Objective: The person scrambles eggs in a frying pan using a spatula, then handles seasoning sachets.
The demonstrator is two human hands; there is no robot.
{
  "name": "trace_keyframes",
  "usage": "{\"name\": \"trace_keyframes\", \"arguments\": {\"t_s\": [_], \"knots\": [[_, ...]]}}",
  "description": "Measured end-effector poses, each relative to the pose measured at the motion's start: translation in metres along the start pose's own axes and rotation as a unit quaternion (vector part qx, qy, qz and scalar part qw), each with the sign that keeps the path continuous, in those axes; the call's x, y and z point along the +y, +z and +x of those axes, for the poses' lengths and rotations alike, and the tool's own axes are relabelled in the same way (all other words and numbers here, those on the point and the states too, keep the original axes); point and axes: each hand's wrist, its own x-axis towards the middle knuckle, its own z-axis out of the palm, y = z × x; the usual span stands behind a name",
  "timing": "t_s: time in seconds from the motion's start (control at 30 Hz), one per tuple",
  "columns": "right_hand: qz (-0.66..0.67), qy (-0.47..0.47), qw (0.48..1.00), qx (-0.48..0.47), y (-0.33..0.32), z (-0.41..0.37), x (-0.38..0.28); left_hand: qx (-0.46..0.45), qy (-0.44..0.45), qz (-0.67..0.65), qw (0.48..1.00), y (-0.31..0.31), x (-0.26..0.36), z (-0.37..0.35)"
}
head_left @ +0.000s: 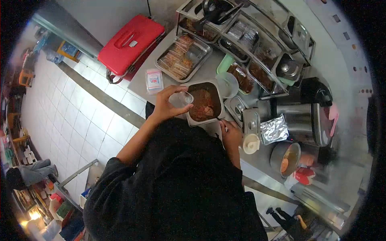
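Observation:
My left hand point(165, 105) grips a small clear plastic cup point(180, 99) between thumb and fingers, over the left edge of a square steel pan point(220, 89). In that pan is a reddish-brown stew point(202, 98) with chunks in it. At the pan's lower right corner, my right hand point(231, 135) is closed around a thin utensil handle point(219, 119) that reaches the rim; its working end cannot be made out. A translucent round tub point(228, 85) stands against the pan's right side.
A wrapped steel tray of food point(183, 58), a tissue pack point(154, 81) and a red cooler box point(130, 46) lie to the left. A metal rack of food pans point(259, 48) stands behind. A pot point(285, 159), foil point(274, 129) and a cream lidded jug point(251, 143) are at right.

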Motion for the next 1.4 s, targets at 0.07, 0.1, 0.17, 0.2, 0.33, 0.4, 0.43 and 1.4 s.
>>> {"name": "trace_keyframes", "arguments": {"t_s": [0.07, 0.1, 0.17, 0.2, 0.33, 0.4, 0.43, 1.4], "knots": [[0.002, 0.011, 1.0, 0.015, 0.0, 0.0, -0.002, -0.019, 0.003, -0.011, 1.0, 0.002, 0.0, 0.004], [0.003, 0.017, 1.0, 0.002, 0.0, 0.0, 0.001, -0.004, 0.044, 0.0, 0.999, 0.004, 0.002, 0.008], [0.006, 0.027, 1.0, -0.007, -0.001, -0.003, 0.004, 0.007, 0.089, 0.009, 0.996, 0.006, 0.002, 0.011], [0.029, 0.036, 0.999, -0.008, -0.001, -0.003, 0.005, -0.004, 0.082, 0.018, 0.996, 0.007, 0.001, 0.011], [0.012, 0.01, 0.999, 0.031, 0.007, -0.004, 0.005, -0.017, 0.069, 0.049, 0.996, 0.012, -0.002, 0.011], [0.013, -0.009, 0.998, 0.057, 0.005, -0.003, -0.001, -0.021, 0.069, 0.042, 0.997, 0.014, 0.0, 0.014], [0.011, -0.027, 0.997, 0.077, 0.004, -0.005, -0.004, -0.024, 0.062, 0.033, 0.997, 0.014, 0.001, 0.014], [0.007, 0.049, 0.998, 0.041, -0.017, 0.0, -0.021, -0.035, 0.064, 0.086, 0.994, 0.02, -0.003, 0.018]]}}
